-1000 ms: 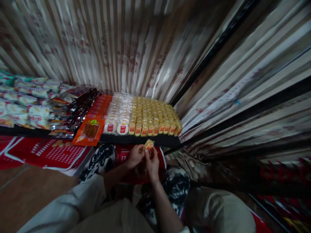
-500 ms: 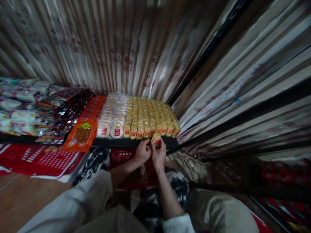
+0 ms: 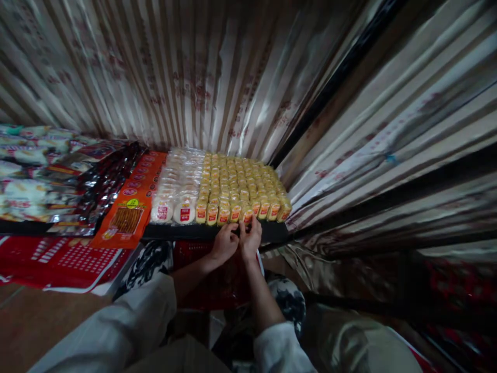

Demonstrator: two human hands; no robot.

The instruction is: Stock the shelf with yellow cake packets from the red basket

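Note:
My right hand has its fingers on a small yellow wrapped snack cake with a red-and-orange label, at the front of the rows. That cake stands upright in line with the other yellow cakes, which fill several rows back to the wall. Just left of it, my left hand is at the shelf's front edge with its fingers curled together. Whatever it may hold is hidden. White round wrapped cakes stand in columns left of the yellow ones.
The black shelf runs along a striped plastic sheet wall. Farther left lie an orange snack packet, dark shiny packets and white packets. Red baskets sit below. A dark frame bar crosses at right.
My right hand has moved forward, bringing the yellow cake from in front of the shelf edge into the front row. My left hand stays close beside it.

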